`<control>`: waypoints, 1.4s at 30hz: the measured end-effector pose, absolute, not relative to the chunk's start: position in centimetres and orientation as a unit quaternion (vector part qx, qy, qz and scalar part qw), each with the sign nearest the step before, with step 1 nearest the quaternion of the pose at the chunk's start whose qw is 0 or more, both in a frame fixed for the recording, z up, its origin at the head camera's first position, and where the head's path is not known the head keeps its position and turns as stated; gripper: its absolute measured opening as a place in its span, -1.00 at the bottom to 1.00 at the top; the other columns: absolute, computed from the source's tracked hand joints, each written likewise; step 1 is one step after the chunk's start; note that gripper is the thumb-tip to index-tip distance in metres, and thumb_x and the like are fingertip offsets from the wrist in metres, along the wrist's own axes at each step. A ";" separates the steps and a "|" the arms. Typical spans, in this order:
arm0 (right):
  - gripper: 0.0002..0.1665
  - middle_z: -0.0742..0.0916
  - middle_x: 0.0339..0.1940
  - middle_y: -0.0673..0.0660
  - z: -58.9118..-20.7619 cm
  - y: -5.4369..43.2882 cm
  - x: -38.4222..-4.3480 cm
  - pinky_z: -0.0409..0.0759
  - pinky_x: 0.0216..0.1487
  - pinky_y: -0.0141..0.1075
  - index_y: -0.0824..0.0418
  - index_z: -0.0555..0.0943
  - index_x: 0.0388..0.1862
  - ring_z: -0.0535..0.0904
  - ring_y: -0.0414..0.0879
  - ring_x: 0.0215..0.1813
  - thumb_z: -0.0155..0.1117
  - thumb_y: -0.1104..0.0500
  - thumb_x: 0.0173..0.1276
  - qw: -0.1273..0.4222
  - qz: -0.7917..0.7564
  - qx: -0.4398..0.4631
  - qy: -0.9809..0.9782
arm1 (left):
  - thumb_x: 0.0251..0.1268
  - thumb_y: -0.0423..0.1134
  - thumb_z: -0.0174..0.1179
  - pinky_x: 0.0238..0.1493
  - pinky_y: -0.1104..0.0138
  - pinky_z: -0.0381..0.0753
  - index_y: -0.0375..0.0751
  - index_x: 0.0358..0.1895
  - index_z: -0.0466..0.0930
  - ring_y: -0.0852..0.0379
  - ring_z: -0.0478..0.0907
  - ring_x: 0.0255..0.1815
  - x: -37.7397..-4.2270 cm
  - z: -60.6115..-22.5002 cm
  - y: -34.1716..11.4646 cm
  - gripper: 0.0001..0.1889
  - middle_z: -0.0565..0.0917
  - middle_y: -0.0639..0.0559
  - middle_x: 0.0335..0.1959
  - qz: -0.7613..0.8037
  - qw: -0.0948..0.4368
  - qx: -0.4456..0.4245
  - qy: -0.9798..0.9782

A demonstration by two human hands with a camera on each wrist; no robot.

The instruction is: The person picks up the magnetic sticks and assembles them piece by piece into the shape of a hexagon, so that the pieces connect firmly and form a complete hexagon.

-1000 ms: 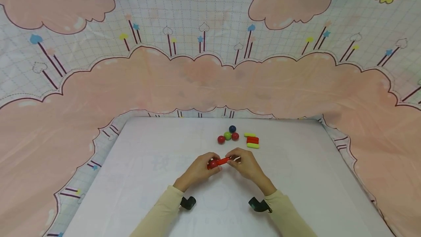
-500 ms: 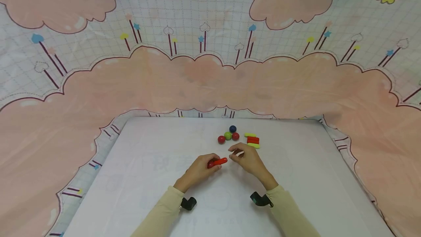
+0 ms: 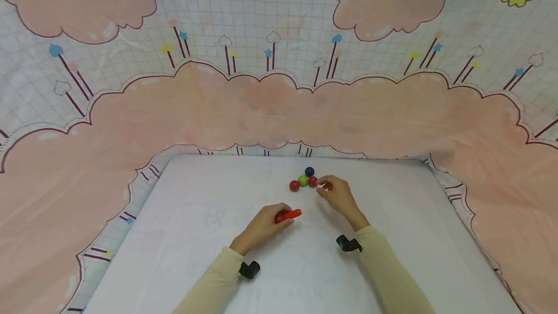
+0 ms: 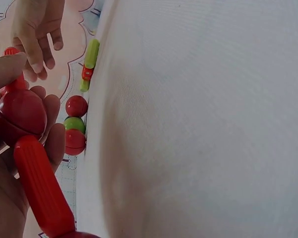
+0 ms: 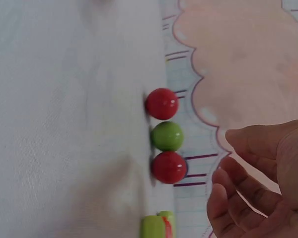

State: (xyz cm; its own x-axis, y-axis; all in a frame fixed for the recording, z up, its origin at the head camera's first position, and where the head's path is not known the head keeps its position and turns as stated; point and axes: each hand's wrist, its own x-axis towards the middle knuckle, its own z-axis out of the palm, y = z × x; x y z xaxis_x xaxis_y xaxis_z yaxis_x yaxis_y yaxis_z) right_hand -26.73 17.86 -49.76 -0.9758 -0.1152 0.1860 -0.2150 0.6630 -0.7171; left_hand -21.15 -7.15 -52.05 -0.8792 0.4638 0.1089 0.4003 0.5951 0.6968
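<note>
My left hand (image 3: 263, 225) holds a joined piece of red balls and red ribbed rods. In the left wrist view a dark red ball (image 4: 21, 116) lies in the fingers, with one red rod (image 4: 42, 186) running down from it to another ball cut off by the frame. A second red rod sits beyond the ball, under the thumb. My right hand (image 3: 342, 198) hovers at the small rods, fingers loosely bent with nothing between them. It hides most of those rods in the head view; yellow-green rods (image 5: 153, 227) show in the right wrist view.
Left of the right hand lie a red ball (image 3: 294, 186), a green ball (image 3: 302, 180), another red ball (image 3: 313, 181) and a dark blue ball (image 3: 309, 171). They rest near the back edge of the white table (image 3: 196, 197). A patterned cloth (image 3: 261, 110) hangs behind.
My right hand has let go of the red rod's end and moved back and to the right, over the loose rods. The left hand stays in place with the red piece.
</note>
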 end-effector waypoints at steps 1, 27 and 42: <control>-0.71 0.74 -0.07 0.21 -49.9 17.8 -27.0 0.53 -0.10 -0.15 0.23 0.67 -0.02 0.62 0.08 -0.07 0.36 0.20 0.28 0.061 0.398 0.086 -0.911 | 0.30 -0.08 0.30 -0.26 0.43 0.45 -0.04 0.03 0.60 0.20 0.45 -0.28 -21.2 -52.0 -7.2 -0.71 0.65 0.11 -0.22 0.380 0.043 0.241 0.892; -0.52 0.68 0.14 0.21 -50.9 16.2 -31.7 0.52 0.17 0.02 0.20 0.62 0.17 0.53 0.16 0.17 0.37 0.06 0.30 -0.014 0.352 -0.012 -0.936 | 0.31 -0.08 0.29 -0.25 0.43 0.44 -0.04 0.03 0.60 0.20 0.44 -0.27 -20.9 -51.7 -7.3 -0.72 0.64 0.11 -0.24 0.378 0.047 0.243 0.892; -0.66 0.71 0.04 0.15 -51.6 16.1 -31.2 0.46 0.16 0.01 0.14 0.65 0.05 0.54 0.08 0.04 0.38 0.13 0.30 -0.020 0.358 -0.024 -0.933 | 0.30 -0.08 0.30 -0.25 0.43 0.45 -0.01 0.02 0.60 0.21 0.45 -0.27 -21.0 -51.9 -7.3 -0.72 0.63 0.14 -0.25 0.378 0.045 0.237 0.894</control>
